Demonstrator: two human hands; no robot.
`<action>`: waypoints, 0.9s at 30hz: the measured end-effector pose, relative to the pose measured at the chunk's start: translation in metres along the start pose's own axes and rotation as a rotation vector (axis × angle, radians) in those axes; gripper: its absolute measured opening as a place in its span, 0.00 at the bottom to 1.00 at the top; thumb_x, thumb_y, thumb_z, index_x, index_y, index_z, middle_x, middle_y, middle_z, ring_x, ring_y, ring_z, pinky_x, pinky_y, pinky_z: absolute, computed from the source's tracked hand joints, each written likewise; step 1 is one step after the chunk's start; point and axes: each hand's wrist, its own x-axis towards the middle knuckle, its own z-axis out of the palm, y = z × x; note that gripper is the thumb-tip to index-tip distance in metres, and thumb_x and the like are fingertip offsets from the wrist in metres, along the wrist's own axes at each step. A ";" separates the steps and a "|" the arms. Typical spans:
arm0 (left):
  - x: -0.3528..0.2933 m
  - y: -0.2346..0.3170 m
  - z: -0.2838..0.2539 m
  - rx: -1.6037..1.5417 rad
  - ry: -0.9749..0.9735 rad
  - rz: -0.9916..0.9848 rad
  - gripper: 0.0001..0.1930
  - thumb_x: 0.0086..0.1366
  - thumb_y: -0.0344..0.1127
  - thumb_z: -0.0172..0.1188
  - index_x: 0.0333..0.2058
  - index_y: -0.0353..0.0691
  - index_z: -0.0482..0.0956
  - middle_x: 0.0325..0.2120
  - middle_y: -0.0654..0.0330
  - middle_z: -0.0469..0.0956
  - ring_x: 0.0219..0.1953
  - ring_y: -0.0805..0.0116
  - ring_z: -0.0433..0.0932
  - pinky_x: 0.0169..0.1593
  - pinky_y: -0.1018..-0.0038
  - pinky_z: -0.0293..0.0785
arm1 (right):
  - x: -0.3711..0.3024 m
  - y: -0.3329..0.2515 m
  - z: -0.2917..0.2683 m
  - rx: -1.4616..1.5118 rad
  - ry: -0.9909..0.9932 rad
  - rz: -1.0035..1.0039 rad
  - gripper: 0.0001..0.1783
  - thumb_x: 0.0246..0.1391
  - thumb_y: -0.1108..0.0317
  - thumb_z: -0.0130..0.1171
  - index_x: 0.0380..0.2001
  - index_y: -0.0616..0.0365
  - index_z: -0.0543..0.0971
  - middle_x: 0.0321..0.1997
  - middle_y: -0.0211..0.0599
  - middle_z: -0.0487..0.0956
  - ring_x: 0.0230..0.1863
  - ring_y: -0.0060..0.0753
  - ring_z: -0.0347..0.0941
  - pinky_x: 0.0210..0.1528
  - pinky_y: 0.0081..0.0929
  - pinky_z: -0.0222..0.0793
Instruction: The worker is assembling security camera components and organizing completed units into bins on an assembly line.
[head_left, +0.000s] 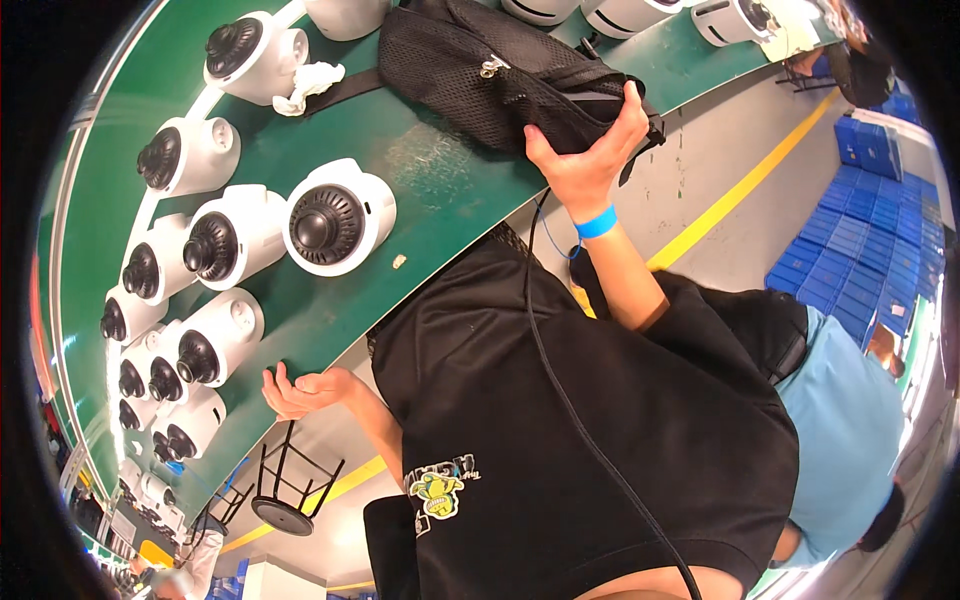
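A black mesh bag [470, 70] with a zip and a strap lies at the far edge of the green table [440, 190]. My right hand [592, 160], wearing a blue wristband, is around the bag's near end, thumb and forefinger spread over it; its other fingers are partly hidden. My left hand [305, 390] rests palm up by the table's edge, fingers loosely bent and apart, holding nothing. Close to it sits a white security camera [225, 335] with a black lens front. Another white camera [340, 215] stands alone nearer the middle.
Several more white cameras [190, 155] line the table's left side. A crumpled white tissue [308, 88] lies by the bag strap. A black cable [560, 390] runs down my front. Stools [285, 510], blue boxes [850, 240] and a person in light blue [840, 430] are beyond.
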 end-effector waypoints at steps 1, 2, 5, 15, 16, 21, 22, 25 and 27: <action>0.000 0.001 -0.002 0.004 -0.002 -0.004 0.16 0.66 0.36 0.39 0.36 0.39 0.77 0.42 0.59 0.78 0.47 0.59 0.72 0.55 0.61 0.54 | 0.000 -0.001 -0.001 0.002 -0.001 0.009 0.59 0.24 0.49 0.74 0.59 0.67 0.58 0.52 0.53 0.65 0.51 0.54 0.60 0.54 0.46 0.57; -0.001 0.001 -0.004 0.009 -0.002 -0.006 0.16 0.66 0.36 0.39 0.36 0.39 0.77 0.42 0.59 0.78 0.47 0.59 0.72 0.55 0.61 0.54 | -0.001 -0.001 -0.002 0.006 -0.003 0.007 0.59 0.24 0.49 0.74 0.59 0.67 0.58 0.52 0.53 0.65 0.51 0.54 0.60 0.54 0.46 0.57; -0.002 0.002 -0.007 0.027 -0.013 -0.015 0.16 0.66 0.36 0.39 0.36 0.39 0.78 0.42 0.59 0.78 0.47 0.59 0.72 0.55 0.61 0.54 | -0.004 0.000 -0.002 0.020 0.001 0.002 0.59 0.24 0.49 0.74 0.60 0.67 0.58 0.52 0.52 0.65 0.52 0.53 0.60 0.55 0.46 0.57; 0.003 0.000 0.004 0.015 -0.021 -0.037 0.19 0.68 0.39 0.37 0.35 0.39 0.78 0.42 0.57 0.78 0.48 0.57 0.71 0.57 0.59 0.53 | 0.004 -0.006 0.002 0.029 -0.001 0.020 0.59 0.24 0.50 0.75 0.59 0.67 0.60 0.52 0.52 0.65 0.53 0.53 0.60 0.56 0.45 0.57; 0.006 -0.002 0.003 0.022 -0.032 -0.048 0.19 0.68 0.40 0.37 0.35 0.38 0.78 0.43 0.56 0.77 0.49 0.56 0.70 0.57 0.57 0.54 | 0.006 -0.010 0.002 0.020 -0.001 0.017 0.59 0.24 0.50 0.75 0.59 0.67 0.60 0.52 0.52 0.65 0.53 0.53 0.60 0.56 0.45 0.57; 0.002 -0.006 -0.007 0.057 -0.094 -0.055 0.20 0.70 0.42 0.36 0.37 0.39 0.78 0.45 0.54 0.76 0.55 0.52 0.68 0.64 0.53 0.44 | 0.013 -0.021 -0.024 -0.073 -0.240 0.124 0.59 0.30 0.49 0.74 0.61 0.69 0.56 0.57 0.57 0.64 0.59 0.58 0.58 0.62 0.46 0.53; -0.003 0.003 0.004 0.034 -0.084 -0.076 0.19 0.69 0.42 0.37 0.37 0.39 0.77 0.46 0.54 0.76 0.54 0.52 0.68 0.64 0.52 0.43 | 0.019 -0.014 -0.025 -0.080 -0.272 0.166 0.61 0.30 0.48 0.74 0.62 0.69 0.55 0.59 0.59 0.61 0.61 0.58 0.56 0.64 0.48 0.50; -0.006 0.015 -0.014 0.035 -0.199 -0.130 0.16 0.67 0.41 0.40 0.38 0.39 0.77 0.46 0.54 0.75 0.54 0.51 0.68 0.64 0.49 0.43 | 0.029 -0.013 -0.047 -0.135 -0.353 0.221 0.65 0.29 0.41 0.73 0.63 0.68 0.53 0.67 0.57 0.51 0.66 0.58 0.47 0.67 0.47 0.44; -0.003 0.023 -0.021 0.035 -0.254 -0.178 0.15 0.66 0.41 0.43 0.39 0.40 0.76 0.48 0.55 0.74 0.54 0.50 0.68 0.63 0.47 0.44 | 0.029 -0.006 -0.055 -0.127 -0.310 0.188 0.61 0.32 0.44 0.72 0.64 0.66 0.54 0.68 0.55 0.50 0.67 0.58 0.44 0.67 0.47 0.42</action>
